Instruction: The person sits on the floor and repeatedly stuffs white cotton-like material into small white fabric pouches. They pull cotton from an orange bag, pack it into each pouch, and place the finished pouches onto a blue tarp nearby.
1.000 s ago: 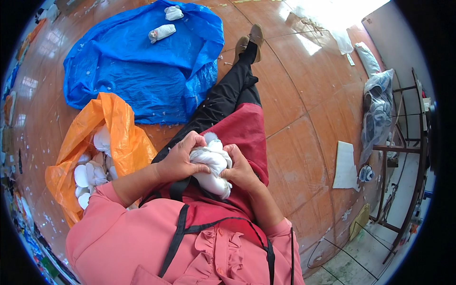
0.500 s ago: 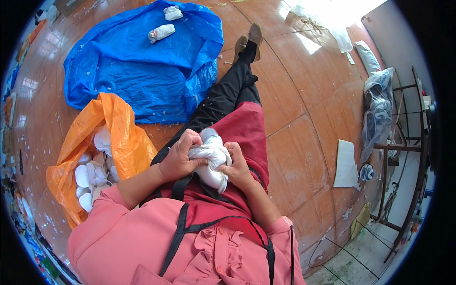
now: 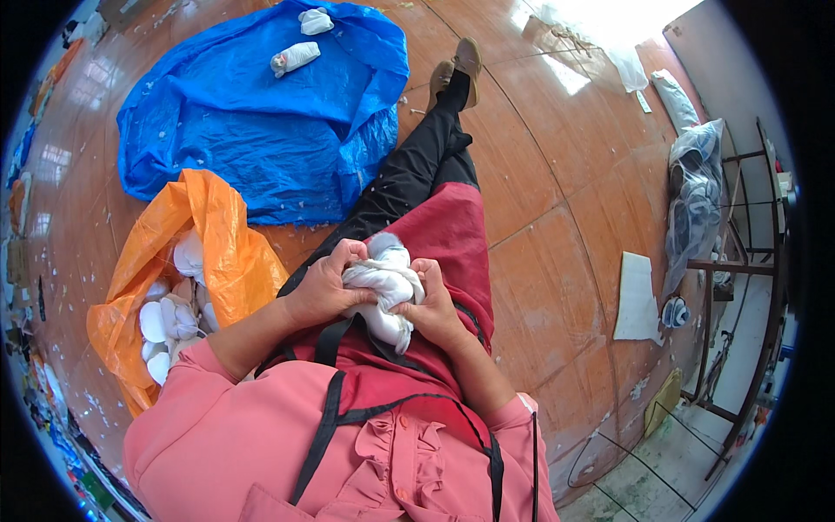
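Note:
Above my lap, a twisted white cloth bundle (image 3: 387,283) sits between my two hands, with a grey fuzzy tip at its far end. My left hand (image 3: 326,287) pinches its left side, thumb pressed across the cloth. On the other side my right hand (image 3: 435,306) grips the fabric between thumb and curled fingers. What the cloth wraps is hidden. Left of my legs, an orange plastic bag (image 3: 213,209) lies gaping, and rounded white pieces (image 3: 152,322) show inside it.
A blue plastic sheet (image 3: 252,157) covers the floor ahead, bearing two white wrapped bundles (image 3: 296,59). At the right are a white flat sheet (image 3: 637,297), a clear plastic bag of dark things (image 3: 693,196) and a brown metal rack (image 3: 735,268). My crossed legs (image 3: 391,193) stretch forward.
Both hands keep their hold on the white cloth bundle, with only a slight shift of the bundle and fingers. The things around have stayed put.

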Demonstrator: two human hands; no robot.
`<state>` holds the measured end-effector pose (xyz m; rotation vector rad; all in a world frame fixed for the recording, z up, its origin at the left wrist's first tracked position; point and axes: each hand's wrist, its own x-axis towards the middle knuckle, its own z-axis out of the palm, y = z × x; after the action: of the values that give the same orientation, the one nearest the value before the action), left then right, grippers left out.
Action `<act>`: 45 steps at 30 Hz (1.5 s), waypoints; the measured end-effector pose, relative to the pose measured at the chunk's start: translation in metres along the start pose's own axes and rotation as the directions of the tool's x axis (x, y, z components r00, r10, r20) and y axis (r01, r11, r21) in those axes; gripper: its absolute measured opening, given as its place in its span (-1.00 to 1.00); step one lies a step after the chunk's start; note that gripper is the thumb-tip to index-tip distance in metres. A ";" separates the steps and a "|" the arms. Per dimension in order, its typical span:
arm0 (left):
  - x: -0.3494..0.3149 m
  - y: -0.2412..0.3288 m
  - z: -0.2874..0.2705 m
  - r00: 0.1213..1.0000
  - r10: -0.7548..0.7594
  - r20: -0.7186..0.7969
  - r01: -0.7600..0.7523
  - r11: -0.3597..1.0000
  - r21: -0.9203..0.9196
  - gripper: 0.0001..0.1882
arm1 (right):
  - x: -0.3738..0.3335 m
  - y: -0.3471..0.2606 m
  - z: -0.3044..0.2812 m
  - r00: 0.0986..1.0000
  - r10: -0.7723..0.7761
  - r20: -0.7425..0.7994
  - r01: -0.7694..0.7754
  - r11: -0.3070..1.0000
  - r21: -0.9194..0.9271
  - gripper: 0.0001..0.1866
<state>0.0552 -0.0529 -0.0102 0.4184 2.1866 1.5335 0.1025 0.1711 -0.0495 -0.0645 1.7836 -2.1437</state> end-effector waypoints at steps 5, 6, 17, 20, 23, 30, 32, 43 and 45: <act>-0.002 -0.003 0.000 0.959 0.284 0.003 -0.280 0.944 0.173 -0.37 | -0.007 -0.001 -0.005 0.998 -0.026 0.048 0.020 0.992 0.123 -0.23; -0.002 -0.003 0.000 0.941 0.339 0.003 -0.332 0.918 0.218 -0.36 | -0.007 -0.004 -0.006 0.997 -0.027 0.071 0.017 0.989 0.145 -0.24; 0.007 0.001 -0.005 0.825 0.564 0.009 -0.522 0.758 0.391 -0.42 | 0.000 -0.016 0.004 0.999 -0.030 -0.037 0.028 0.997 -0.071 -0.26; 0.007 0.003 -0.001 0.847 0.524 -0.089 -0.466 0.813 0.348 -0.47 | 0.002 -0.017 0.010 0.993 -0.069 -0.099 0.042 0.968 -0.249 -0.29; 0.004 -0.003 0.011 0.893 0.398 -0.208 -0.349 0.906 0.238 -0.55 | 0.005 -0.006 0.014 0.984 -0.037 -0.172 -0.013 0.960 -0.278 -0.33; 0.004 -0.008 0.032 0.935 0.178 -0.306 -0.164 0.984 0.070 -0.62 | 0.012 -0.001 0.013 0.966 -0.047 -0.253 -0.040 0.943 -0.330 -0.37; 0.001 0.002 0.031 0.943 0.164 -0.289 -0.143 0.985 0.095 -0.67 | 0.012 -0.001 0.013 0.967 -0.039 -0.254 -0.046 0.946 -0.321 -0.38; -0.002 -0.005 0.033 0.899 0.411 -0.153 -0.362 0.892 0.271 -0.76 | 0.021 0.031 0.006 0.960 -0.004 -0.279 -0.045 0.985 -0.168 -0.58; -0.002 -0.005 0.031 0.916 0.387 -0.108 -0.337 0.887 0.316 -0.73 | 0.022 0.035 0.005 0.960 -0.008 -0.278 -0.041 0.985 -0.169 -0.60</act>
<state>0.0733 -0.0303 -0.0232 0.8673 2.5946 1.4691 0.0912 0.1548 -0.0861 0.2193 2.1169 -2.0629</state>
